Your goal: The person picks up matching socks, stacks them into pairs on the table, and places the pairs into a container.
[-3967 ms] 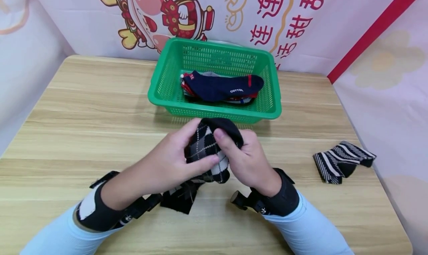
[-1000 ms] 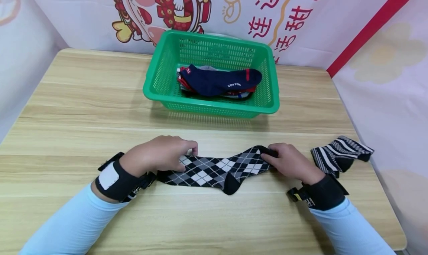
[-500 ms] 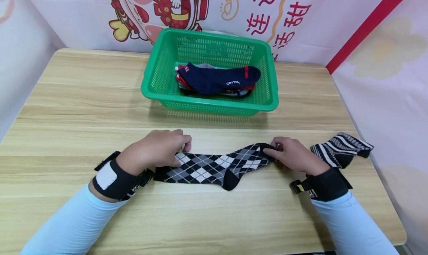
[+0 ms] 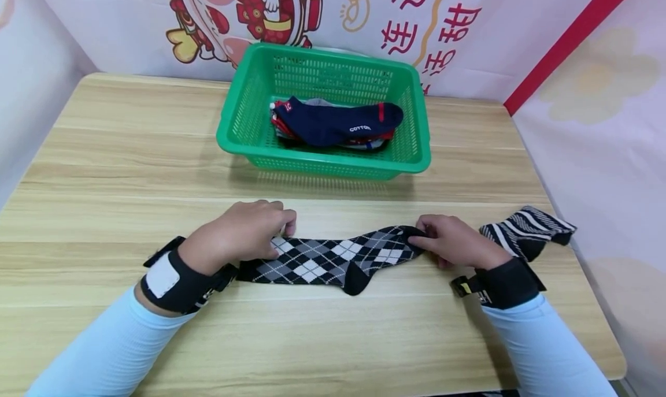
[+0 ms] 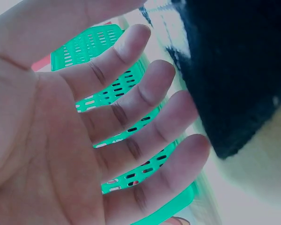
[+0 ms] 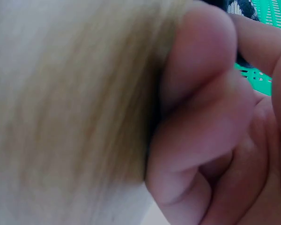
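A black, grey and white argyle sock (image 4: 317, 264) lies stretched out on the wooden table, its black heel toward the table's front. Its dark cuff (image 5: 239, 70) fills the upper right of the left wrist view. My left hand (image 4: 241, 232) is over the cuff end, thumb against the sock and the other fingers loosely bent beside its edge. At the black toe, my right hand (image 4: 452, 241) pinches the sock between thumb and fingers; curled fingers (image 6: 201, 126) show in the right wrist view. Whether a second argyle sock lies underneath cannot be told.
A green basket (image 4: 322, 164) stands behind the hands, with several socks inside and a navy sock (image 4: 333, 122) on top. Near the table's right edge lies a folded black-and-white striped sock bundle (image 4: 531, 229). A printed cloth (image 4: 468, 56) hangs behind the table (image 4: 130, 171).
Four seconds ago both hands held the argyle sock bunched up before the basket. By one second ago it lay flat with the hands at its ends; since then the hands have barely moved.
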`<state>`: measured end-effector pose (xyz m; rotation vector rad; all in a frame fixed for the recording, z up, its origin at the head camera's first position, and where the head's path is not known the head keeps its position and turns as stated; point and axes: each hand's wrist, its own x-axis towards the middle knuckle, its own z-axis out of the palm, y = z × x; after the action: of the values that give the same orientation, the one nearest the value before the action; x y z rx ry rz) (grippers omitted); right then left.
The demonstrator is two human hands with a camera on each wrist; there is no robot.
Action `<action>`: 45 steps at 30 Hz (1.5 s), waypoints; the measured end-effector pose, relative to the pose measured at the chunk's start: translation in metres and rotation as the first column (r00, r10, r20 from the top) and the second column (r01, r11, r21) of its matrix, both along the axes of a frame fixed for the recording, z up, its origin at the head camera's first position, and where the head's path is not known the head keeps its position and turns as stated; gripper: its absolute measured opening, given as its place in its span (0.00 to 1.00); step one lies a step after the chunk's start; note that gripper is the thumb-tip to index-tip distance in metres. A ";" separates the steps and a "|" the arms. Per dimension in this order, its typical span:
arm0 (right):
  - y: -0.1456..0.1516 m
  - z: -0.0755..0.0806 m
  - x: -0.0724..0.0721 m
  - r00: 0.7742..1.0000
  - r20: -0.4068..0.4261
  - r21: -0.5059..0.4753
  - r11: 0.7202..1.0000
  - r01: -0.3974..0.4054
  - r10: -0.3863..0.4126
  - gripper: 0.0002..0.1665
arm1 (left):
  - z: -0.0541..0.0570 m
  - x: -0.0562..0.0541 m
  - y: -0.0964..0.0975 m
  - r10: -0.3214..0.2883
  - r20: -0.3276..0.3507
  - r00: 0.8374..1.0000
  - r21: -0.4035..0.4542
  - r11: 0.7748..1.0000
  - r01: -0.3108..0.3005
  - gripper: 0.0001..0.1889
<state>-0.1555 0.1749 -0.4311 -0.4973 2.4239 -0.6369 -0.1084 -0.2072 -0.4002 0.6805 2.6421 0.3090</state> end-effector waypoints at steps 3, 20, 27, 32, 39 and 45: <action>-0.002 0.000 0.000 1.000 -0.012 0.009 1.000 0.004 -0.004 0.14 | 0.000 0.002 0.000 -0.005 -0.019 1.000 0.009 1.000 0.005 0.16; -0.005 0.001 0.004 0.999 -0.047 0.070 0.997 0.010 -0.007 0.15 | -0.003 0.002 0.006 -0.088 0.044 0.995 0.104 0.991 0.083 0.09; -0.002 0.011 0.012 0.998 -0.045 0.058 0.997 0.049 -0.047 0.16 | 0.001 0.006 0.012 -0.094 0.004 0.996 0.113 0.989 0.093 0.09; 0.000 0.022 0.024 0.980 -0.180 0.068 0.993 0.099 -0.086 0.14 | 0.006 0.011 0.015 -0.099 -0.016 0.995 0.117 0.988 0.100 0.10; 0.023 0.047 0.028 0.934 -0.317 0.113 0.972 0.208 -0.163 0.18 | 0.012 0.018 0.020 -0.113 -0.034 0.993 0.125 0.985 0.116 0.10; 0.063 0.050 0.019 0.884 -0.426 0.217 0.928 0.304 -0.190 0.22 | 0.016 0.020 0.021 -0.110 -0.024 0.994 0.113 0.987 0.113 0.10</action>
<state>-0.1363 0.2376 -0.3811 -0.2082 2.9412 -0.3013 -0.0880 -0.1858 -0.3841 0.8681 2.6063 0.4259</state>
